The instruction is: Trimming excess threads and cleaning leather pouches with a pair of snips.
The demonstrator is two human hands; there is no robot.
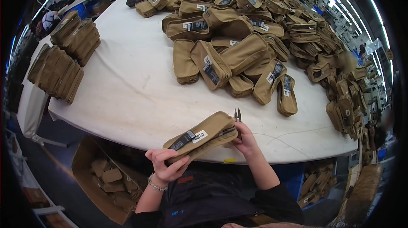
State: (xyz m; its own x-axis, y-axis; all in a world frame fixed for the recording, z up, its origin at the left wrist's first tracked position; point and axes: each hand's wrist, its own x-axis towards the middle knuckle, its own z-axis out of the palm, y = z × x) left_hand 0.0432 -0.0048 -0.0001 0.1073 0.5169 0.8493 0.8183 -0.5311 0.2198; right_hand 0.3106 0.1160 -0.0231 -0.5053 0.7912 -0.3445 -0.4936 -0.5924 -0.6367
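Close in front of me, at the table's near edge, is a tan zippered fabric pouch, tilted up toward the right, with a black tag and a white label on its upper face. My left hand grips its lower left end, fingers curled over the fabric. At the opposite end my right hand is closed around a pair of thread snips; their two blades point up, slightly apart. Its fingers also meet the pouch's right end beside the zipper. The snips' handles are hidden in the palm.
A large heap of similar tan pouches covers the table's far and right parts. Upright stacks of pouches stand at the left edge of the white tabletop. Below left, a cardboard box holds more tan pieces.
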